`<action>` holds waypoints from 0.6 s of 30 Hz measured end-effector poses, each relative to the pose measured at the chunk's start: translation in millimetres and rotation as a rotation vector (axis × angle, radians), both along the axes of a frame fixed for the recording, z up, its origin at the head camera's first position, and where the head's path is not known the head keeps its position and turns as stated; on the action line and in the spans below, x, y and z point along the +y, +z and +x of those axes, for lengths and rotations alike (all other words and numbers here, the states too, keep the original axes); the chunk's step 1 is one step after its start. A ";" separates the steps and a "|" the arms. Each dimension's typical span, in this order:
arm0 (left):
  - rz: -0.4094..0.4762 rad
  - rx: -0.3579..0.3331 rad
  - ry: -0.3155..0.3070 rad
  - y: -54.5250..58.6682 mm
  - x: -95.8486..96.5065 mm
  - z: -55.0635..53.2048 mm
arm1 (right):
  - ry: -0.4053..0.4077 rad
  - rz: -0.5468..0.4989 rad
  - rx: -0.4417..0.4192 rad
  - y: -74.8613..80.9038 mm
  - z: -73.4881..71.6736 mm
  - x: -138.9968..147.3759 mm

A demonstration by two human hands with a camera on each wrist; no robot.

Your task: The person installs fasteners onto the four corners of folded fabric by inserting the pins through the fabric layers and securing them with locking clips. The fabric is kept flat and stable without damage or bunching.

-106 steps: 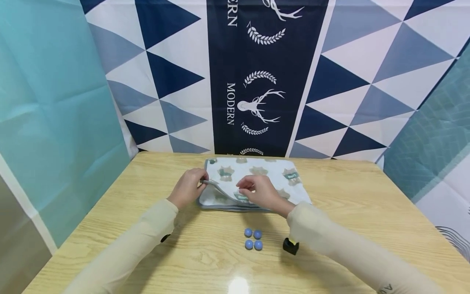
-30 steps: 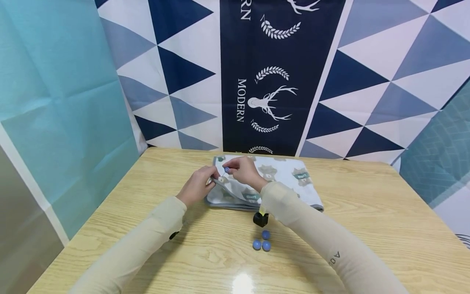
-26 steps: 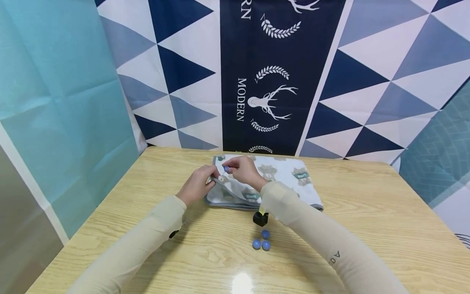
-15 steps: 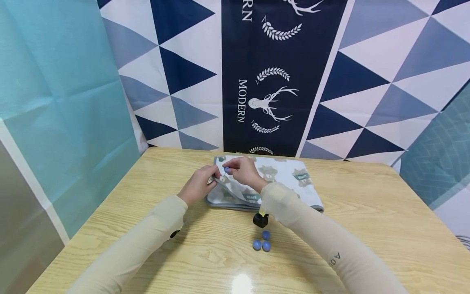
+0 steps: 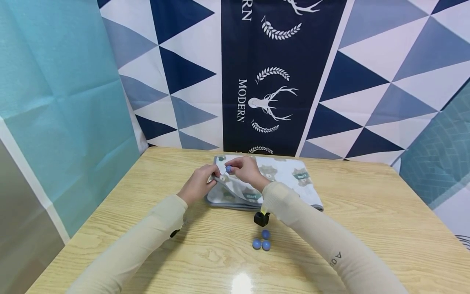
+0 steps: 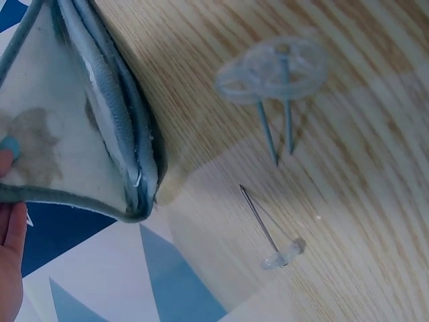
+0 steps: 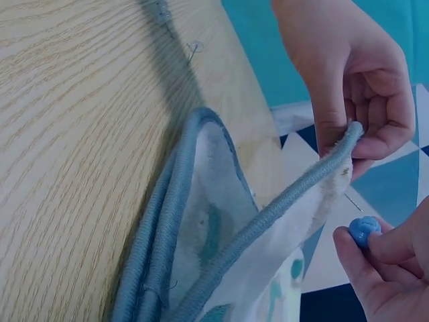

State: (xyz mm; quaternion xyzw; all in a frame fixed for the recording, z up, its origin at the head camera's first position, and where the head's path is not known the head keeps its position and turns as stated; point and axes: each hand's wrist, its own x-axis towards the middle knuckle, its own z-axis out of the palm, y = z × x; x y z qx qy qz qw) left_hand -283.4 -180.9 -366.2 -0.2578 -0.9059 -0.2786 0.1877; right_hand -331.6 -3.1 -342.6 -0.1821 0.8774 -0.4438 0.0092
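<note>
A folded white cloth with bear prints and grey edging [image 5: 282, 175] lies at the back of the table. My left hand [image 5: 198, 183] pinches its near left corner and lifts it. Just right of that corner, my right hand [image 5: 247, 169] pinches a small blue knob [image 7: 364, 229] between thumb and finger. In the right wrist view the knob has a rose-like, moulded surface. A thin needle [image 7: 354, 202] shows between the cloth corner and the knob; I cannot tell which one it is fixed in. Three similar blue knobs [image 5: 266, 245] sit on the table nearer me.
In the left wrist view, a clear plastic disc with two prongs [image 6: 275, 74] and a clear-headed pin, point bare [image 6: 258, 218], are on the wood table [image 5: 205, 245]. A black wrist camera [image 5: 261, 219] hangs below the right cuff. Patterned curtain [image 5: 271, 81] stands behind the table.
Since the oldest frame, my right hand has taken one blue knob from the group to the cloth corner. In the last half second it has drawn slightly right; the left hand stays put.
</note>
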 end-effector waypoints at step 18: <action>-0.011 -0.017 -0.008 -1.1 -1.2 -3.6 | 0.008 0.041 0.017 -5.6 -0.1 -0.1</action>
